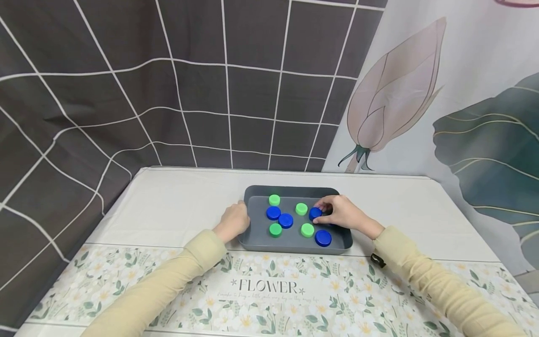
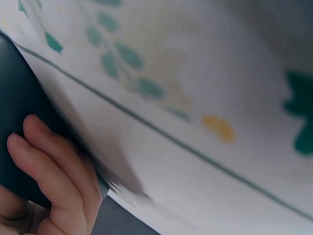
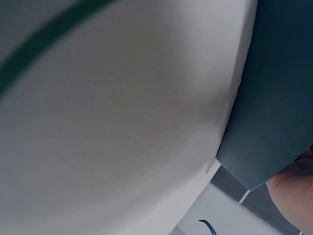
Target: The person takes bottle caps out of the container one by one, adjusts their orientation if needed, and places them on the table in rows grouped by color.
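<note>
A dark grey rectangular tray (image 1: 261, 243) lies on the table with blue and green bottle caps in it. My left hand (image 1: 236, 219) grips the tray's left rim; the left wrist view shows its fingers (image 2: 54, 161) against the outer wall. Reaching over the right rim, my right hand (image 1: 342, 213) pinches a blue cap (image 1: 315, 214) between thumb and fingers. Nearer the front lies another blue cap (image 1: 323, 238), with a light green cap (image 1: 307, 230) beside it. In the right wrist view the tray's wall (image 3: 274, 98) hides the fingertips, leaving part of the hand (image 3: 296, 196) visible.
Further left in the tray are two blue caps (image 1: 286, 220) close together, a light green cap (image 1: 274, 200) behind and a darker green cap (image 1: 275, 230) in front. Another light green cap (image 1: 301, 208) sits mid-tray. A floral cloth (image 1: 269, 304) covers the table's front; curtains (image 1: 252, 93) hang behind.
</note>
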Action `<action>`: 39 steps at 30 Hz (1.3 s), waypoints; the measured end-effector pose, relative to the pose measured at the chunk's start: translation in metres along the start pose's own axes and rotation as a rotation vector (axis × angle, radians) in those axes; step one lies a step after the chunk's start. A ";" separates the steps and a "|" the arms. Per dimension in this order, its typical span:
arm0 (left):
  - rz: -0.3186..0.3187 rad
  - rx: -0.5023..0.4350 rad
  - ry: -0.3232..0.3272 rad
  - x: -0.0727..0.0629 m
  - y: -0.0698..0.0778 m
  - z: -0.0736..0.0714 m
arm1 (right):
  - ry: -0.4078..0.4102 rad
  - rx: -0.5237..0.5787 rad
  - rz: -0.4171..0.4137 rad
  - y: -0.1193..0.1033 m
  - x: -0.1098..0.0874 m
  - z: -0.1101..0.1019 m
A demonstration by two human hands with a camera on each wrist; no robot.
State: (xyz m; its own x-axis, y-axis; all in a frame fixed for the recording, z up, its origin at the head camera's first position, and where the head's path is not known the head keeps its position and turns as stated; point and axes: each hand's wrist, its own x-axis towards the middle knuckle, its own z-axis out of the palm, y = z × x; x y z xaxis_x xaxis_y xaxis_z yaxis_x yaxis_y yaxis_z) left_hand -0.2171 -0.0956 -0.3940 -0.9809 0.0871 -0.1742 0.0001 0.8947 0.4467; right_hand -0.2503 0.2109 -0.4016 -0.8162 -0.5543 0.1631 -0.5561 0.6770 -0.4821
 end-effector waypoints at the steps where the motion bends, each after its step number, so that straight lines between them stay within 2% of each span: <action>1: 0.001 0.000 0.000 0.000 0.000 0.000 | -0.001 0.008 0.004 -0.001 0.000 0.000; 20: 0.009 0.018 -0.006 -0.002 0.002 -0.002 | 0.066 0.071 0.105 -0.020 -0.004 -0.005; 39: 0.011 0.040 -0.010 -0.001 0.003 -0.002 | 0.106 0.084 0.050 -0.058 -0.009 -0.007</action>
State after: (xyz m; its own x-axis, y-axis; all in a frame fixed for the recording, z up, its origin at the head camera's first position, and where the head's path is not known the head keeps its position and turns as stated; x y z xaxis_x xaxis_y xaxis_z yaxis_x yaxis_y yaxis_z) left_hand -0.2162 -0.0942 -0.3913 -0.9788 0.1010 -0.1780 0.0188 0.9105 0.4131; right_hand -0.2119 0.1801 -0.3693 -0.8571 -0.4636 0.2248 -0.5028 0.6572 -0.5616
